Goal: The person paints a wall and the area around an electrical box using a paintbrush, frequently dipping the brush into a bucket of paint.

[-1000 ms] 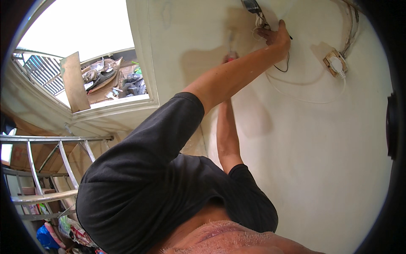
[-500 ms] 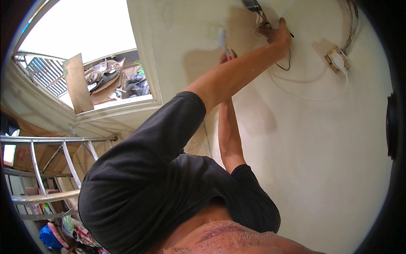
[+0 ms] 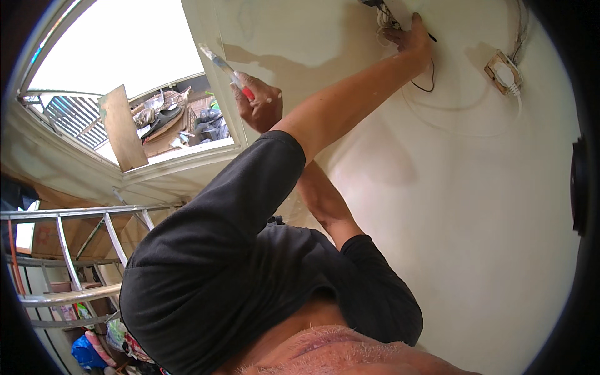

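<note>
My right hand (image 3: 259, 103) is closed around the red handle of a narrow paintbrush (image 3: 219, 61). The brush's pale tip points up and left, beside the window frame. Crossing over to the upper right, my left arm reaches the wall, where my left hand (image 3: 409, 42) is closed at a bundle of white and dark cables (image 3: 386, 22). A dark device (image 3: 370, 2) hangs above these cables, cut off by the picture's edge. Part of the left hand's grip is hidden. A thin black wire (image 3: 431, 80) loops down below that hand.
A wall socket with a white plug (image 3: 503, 74) sits to the right on the cream wall (image 3: 475, 206). At left is an open window (image 3: 181, 159) with a board (image 3: 122, 128) and clutter outside. A metal ladder (image 3: 69, 297) stands lower left, near a blue bag (image 3: 87, 352).
My right hand has swung left with the paintbrush, from the wall near the left hand to beside the window. My left hand stays at the cables. The view has shifted slightly.
</note>
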A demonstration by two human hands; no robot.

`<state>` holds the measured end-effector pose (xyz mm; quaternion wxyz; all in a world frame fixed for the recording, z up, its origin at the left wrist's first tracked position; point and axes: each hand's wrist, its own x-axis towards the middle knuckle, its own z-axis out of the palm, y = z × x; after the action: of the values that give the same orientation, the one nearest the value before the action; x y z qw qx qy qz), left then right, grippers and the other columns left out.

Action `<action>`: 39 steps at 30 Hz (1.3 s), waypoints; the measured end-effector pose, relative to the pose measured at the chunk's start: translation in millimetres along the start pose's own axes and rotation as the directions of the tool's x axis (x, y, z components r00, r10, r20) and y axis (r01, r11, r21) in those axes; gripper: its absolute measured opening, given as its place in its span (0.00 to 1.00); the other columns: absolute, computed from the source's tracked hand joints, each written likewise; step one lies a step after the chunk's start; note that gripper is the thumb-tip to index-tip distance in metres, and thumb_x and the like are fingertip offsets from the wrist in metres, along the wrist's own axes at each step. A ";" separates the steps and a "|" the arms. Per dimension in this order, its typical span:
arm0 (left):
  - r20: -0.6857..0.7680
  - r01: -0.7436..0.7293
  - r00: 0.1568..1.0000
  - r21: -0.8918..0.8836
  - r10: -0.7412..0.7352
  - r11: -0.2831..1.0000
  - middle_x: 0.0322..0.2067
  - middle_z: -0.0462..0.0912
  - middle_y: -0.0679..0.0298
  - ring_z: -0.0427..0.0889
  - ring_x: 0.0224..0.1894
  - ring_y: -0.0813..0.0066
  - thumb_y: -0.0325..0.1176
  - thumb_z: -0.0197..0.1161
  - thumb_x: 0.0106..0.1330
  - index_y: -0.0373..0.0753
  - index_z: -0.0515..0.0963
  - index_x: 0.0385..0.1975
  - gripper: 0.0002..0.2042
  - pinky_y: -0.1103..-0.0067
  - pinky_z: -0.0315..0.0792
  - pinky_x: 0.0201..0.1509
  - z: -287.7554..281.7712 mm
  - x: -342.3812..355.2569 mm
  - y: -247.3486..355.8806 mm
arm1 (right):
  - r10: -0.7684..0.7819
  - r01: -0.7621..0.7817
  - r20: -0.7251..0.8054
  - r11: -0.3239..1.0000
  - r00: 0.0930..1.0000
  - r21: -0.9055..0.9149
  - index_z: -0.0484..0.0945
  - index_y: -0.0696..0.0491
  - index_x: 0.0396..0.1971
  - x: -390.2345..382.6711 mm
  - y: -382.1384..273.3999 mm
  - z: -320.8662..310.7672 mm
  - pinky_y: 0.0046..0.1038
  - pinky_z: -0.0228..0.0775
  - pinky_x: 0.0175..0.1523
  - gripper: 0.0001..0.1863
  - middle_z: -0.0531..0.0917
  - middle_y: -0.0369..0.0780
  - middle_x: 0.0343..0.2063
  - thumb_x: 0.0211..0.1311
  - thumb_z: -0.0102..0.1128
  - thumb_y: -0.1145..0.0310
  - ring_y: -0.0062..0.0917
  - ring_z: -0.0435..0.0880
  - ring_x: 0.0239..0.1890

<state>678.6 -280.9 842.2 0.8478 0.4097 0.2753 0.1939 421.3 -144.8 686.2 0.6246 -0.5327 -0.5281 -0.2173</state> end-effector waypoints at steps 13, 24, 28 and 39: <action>0.018 -0.038 0.999 -0.003 0.038 0.999 0.77 0.27 0.70 0.45 0.77 0.54 0.65 0.48 0.61 0.47 0.28 0.75 0.52 0.60 0.45 0.77 6.6 -11.7 -1.2 | 0.028 -0.152 -0.321 0.917 0.947 -0.368 0.79 0.55 0.48 -10.7 54.3 -49.1 0.32 0.78 0.40 0.15 0.86 0.45 0.34 0.65 0.61 0.65 0.37 0.86 0.34; -0.069 -0.165 0.984 0.006 0.165 0.986 0.76 0.29 0.61 0.43 0.77 0.52 0.66 0.53 0.58 0.41 0.28 0.74 0.56 0.61 0.44 0.77 10.0 6.0 -9.5 | 0.195 -0.197 -0.102 0.980 0.976 -0.014 0.77 0.56 0.51 8.3 26.8 -47.5 0.29 0.75 0.49 0.16 0.84 0.41 0.42 0.67 0.60 0.66 0.29 0.83 0.42; -0.091 -0.194 0.977 0.008 0.194 0.981 0.76 0.30 0.58 0.43 0.77 0.51 0.66 0.55 0.57 0.39 0.29 0.74 0.57 0.61 0.44 0.77 11.8 9.7 -11.2 | 0.370 -0.381 -0.200 0.924 0.907 -0.016 0.75 0.54 0.54 3.5 73.7 -107.5 0.32 0.70 0.56 0.19 0.81 0.40 0.49 0.66 0.60 0.64 0.28 0.80 0.50; -0.153 -0.210 0.966 0.001 0.208 0.978 0.75 0.32 0.49 0.41 0.77 0.50 0.67 0.60 0.55 0.32 0.29 0.73 0.61 0.62 0.43 0.77 21.6 15.8 -18.1 | 0.008 -0.295 -0.462 0.780 0.887 -0.552 0.80 0.55 0.46 -12.8 116.0 -179.6 0.27 0.76 0.41 0.21 0.86 0.36 0.35 0.57 0.70 0.59 0.24 0.85 0.36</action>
<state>706.2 -295.5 833.9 0.8023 0.4139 0.2930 0.3151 590.5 -270.0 646.8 0.5374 -0.6839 -0.2310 -0.4360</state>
